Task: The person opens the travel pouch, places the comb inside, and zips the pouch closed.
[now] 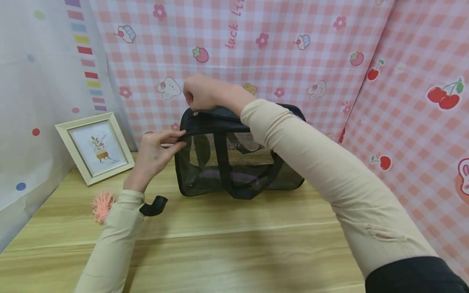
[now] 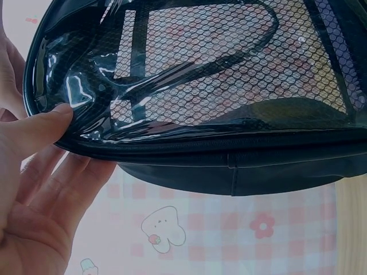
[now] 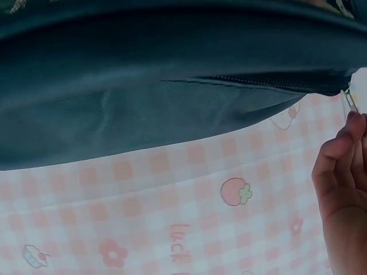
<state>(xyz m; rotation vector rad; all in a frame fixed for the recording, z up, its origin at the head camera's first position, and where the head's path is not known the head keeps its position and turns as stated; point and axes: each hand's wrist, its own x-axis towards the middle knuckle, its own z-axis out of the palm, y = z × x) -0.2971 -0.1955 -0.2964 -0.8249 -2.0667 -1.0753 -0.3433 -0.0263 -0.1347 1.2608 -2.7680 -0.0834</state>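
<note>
Above the black bag [image 1: 239, 150], your right hand [image 1: 203, 92] pinches its zipper pull [image 3: 349, 101]. Your left hand [image 1: 151, 156] pinches the bag's left corner [image 2: 86, 150]. Left of it stands a picture frame [image 1: 86, 127].

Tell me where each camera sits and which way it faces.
Head: worn on the head, facing forward and down at the bag; the left hand, right hand and both sleeves show.
Left wrist: worn there, facing the bag's see-through side; the left hand shows, with perhaps part of the right at the left edge.
Right wrist: worn there, facing the bag's zipper; the right hand pinches its pull at the right edge.
Shared: both wrist views show the bag against pink checked cloth.
</note>
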